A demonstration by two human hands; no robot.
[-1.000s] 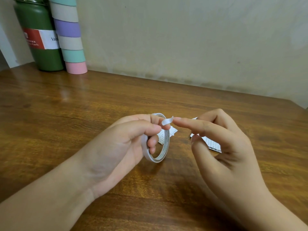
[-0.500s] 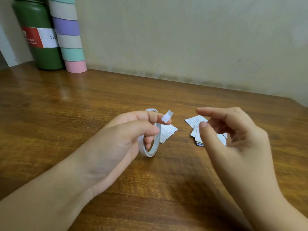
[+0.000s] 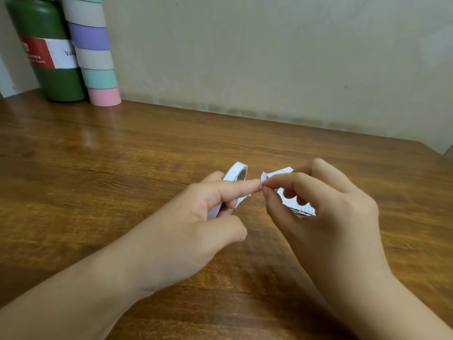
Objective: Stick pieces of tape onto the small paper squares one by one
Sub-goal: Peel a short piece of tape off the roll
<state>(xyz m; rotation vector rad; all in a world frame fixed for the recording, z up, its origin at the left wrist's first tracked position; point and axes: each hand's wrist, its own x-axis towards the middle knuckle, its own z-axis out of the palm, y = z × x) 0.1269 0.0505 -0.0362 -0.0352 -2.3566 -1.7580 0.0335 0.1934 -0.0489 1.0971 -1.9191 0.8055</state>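
- The right hand (image 3: 326, 212) had its thumb and forefinger pressed together on a small white tape piece (image 3: 263, 177), pinching it at its lower edge, while the other fingers of that hand curled loosely behind.
- The left hand (image 3: 196, 222) had its forefinger stretched out straight, the tip touching the same tape piece from the other side; its lower fingers were curled round the tape roll (image 3: 234, 173), which stood on edge just behind that forefinger, and its thumb hung free below.
- The tape piece stood upright between the two fingertips; whether it was fully torn from the roll or stuck to the left fingertip could not be told.
- The small paper squares (image 3: 282, 174) lay on the wooden table (image 3: 122, 168) just beyond and beneath the right fingers, in a loose pile.
- As a judgement, the task looked to be at the handing-over of one piece: the tape had not yet been pressed onto a square.
- How many squares already carried tape could not be made out; the right hand covered most of the pile, and another scrap of paper showed only as a corner under the left fingers.
- Well away from the fingers, at the far left edge, stood a green bottle (image 3: 49, 69) and a striped tube (image 3: 95, 52), both cut off at the top.
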